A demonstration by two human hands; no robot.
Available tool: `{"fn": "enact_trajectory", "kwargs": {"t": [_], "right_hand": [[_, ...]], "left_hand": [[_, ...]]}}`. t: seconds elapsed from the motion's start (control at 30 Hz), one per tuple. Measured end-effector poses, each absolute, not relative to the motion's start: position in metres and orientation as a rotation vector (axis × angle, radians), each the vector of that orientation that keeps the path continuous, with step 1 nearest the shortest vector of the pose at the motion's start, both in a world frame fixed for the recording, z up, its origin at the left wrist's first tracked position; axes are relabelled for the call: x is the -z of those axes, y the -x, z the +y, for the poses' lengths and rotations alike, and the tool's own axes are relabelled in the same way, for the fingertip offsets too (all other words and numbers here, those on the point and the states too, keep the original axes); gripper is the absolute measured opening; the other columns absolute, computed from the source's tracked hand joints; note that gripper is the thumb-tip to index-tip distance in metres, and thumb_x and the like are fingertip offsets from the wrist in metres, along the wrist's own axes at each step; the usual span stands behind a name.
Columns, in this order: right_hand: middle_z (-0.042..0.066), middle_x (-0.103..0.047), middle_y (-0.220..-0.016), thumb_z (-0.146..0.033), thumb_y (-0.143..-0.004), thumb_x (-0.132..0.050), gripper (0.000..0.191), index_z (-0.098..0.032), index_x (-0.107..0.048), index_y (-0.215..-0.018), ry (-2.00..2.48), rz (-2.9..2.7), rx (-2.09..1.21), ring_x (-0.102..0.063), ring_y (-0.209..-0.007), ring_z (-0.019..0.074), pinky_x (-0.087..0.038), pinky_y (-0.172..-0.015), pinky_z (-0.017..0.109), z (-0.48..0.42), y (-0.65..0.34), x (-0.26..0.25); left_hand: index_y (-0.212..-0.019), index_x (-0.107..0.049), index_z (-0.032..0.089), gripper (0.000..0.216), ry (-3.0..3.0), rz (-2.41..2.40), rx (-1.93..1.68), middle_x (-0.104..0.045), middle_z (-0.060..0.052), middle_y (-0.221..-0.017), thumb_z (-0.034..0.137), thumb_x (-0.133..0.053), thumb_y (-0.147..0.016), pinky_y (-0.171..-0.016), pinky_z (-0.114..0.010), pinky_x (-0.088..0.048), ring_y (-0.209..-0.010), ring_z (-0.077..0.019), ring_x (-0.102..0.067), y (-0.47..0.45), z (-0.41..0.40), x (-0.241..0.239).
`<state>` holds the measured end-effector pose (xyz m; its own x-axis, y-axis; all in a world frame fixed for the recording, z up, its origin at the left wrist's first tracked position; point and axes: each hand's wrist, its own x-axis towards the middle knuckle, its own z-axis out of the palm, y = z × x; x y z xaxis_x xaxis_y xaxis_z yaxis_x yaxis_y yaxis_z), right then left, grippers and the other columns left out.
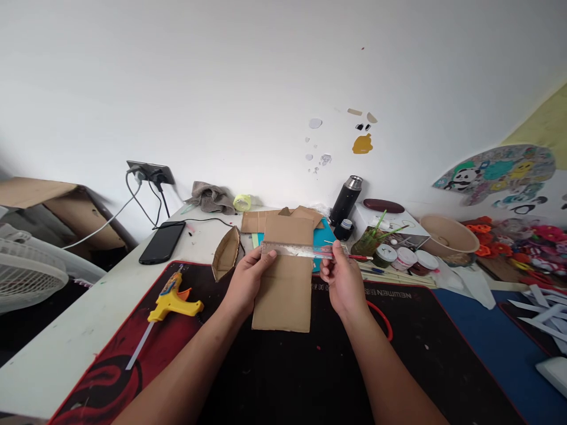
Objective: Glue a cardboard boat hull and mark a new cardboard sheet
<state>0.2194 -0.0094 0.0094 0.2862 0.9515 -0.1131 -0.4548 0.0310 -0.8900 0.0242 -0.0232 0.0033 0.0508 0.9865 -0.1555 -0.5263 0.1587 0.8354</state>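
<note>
A flat tan cardboard strip [283, 295] stands out over the dark mat, its long side running away from me. Across it lies a clear ruler [290, 250]. My left hand [248, 277] is closed at the strip's left edge, its thumb pressing the ruler's left end; the fingers beneath are partly hidden. Right of the strip, my right hand [343, 280] is closed round a slim red pen [361, 257], which lies nearly level under the thumb. The ruler's right end reaches this hand too, though the fingers cover how it is held.
A yellow glue gun [175, 300] lies left on the mat, near a folded cardboard piece [226, 254] and a phone [162, 242]. Behind are more cardboard [254, 222] and a black flask [346, 199]. Paint jars [406, 258] and a bowl [449, 235] stand right.
</note>
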Motion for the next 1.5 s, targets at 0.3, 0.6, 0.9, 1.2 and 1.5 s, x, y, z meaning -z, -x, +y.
{"fn": "enact_trajectory", "kwargs": {"t": [0.3,0.6,0.9,1.2,1.5], "right_hand": [[-0.004,-0.054,-0.06,-0.072,-0.058,-0.101,0.064,-0.018,-0.071,-0.074,1.022,-0.65,-1.175,-0.044,-0.05,0.0084,-0.029,-0.042,0.021,-0.009,-0.218,-0.01],[-0.004,-0.054,-0.061,-0.076,-0.062,-0.098,0.064,-0.018,-0.073,-0.077,1.023,-0.682,-1.188,-0.044,-0.05,0.0079,-0.029,-0.041,0.021,-0.008,-0.219,-0.005],[-0.004,-0.055,-0.061,-0.079,-0.058,-0.097,0.069,-0.018,-0.072,-0.078,1.038,-0.669,-1.216,-0.044,-0.05,0.0079,-0.028,-0.042,0.021,-0.005,-0.22,0.002],[-0.004,-0.055,-0.061,-0.067,-0.064,-0.099,0.057,-0.018,-0.074,-0.079,1.037,-0.703,-1.235,-0.044,-0.05,0.0091,-0.028,-0.042,0.022,-0.004,-0.221,0.005],[-0.004,-0.055,-0.061,-0.075,-0.062,-0.097,0.065,-0.018,-0.074,-0.079,1.019,-0.696,-1.238,-0.044,-0.05,0.0079,-0.028,-0.042,0.021,-0.005,-0.22,0.002]], "left_hand": [[-0.1,-0.083,0.02,0.05,-0.651,0.893,-1.303,-0.086,-0.009,-0.096,0.052,-0.102,-0.066,-0.081,-0.039,-0.063,-0.086,-0.0296,-0.081,-0.023,-0.023,-0.004],[-0.101,-0.084,0.02,0.053,-0.682,0.92,-1.318,-0.086,-0.01,-0.1,0.053,-0.102,-0.064,-0.084,-0.04,-0.064,-0.096,-0.0339,-0.081,-0.02,-0.021,-0.007],[-0.103,-0.084,0.021,0.056,-0.675,0.948,-1.342,-0.086,-0.009,-0.101,0.057,-0.101,-0.063,-0.084,-0.039,-0.062,-0.097,-0.0337,-0.08,-0.019,-0.016,-0.004],[-0.1,-0.083,0.021,0.048,-0.682,0.966,-1.359,-0.085,-0.008,-0.098,0.054,-0.098,-0.068,-0.078,-0.037,-0.061,-0.093,-0.0325,-0.08,-0.017,-0.015,-0.003],[-0.105,-0.084,0.02,0.053,-0.702,0.988,-1.385,-0.085,-0.009,-0.101,0.055,-0.098,-0.068,-0.081,-0.037,-0.062,-0.097,-0.0328,-0.08,-0.014,-0.015,-0.004]]}}
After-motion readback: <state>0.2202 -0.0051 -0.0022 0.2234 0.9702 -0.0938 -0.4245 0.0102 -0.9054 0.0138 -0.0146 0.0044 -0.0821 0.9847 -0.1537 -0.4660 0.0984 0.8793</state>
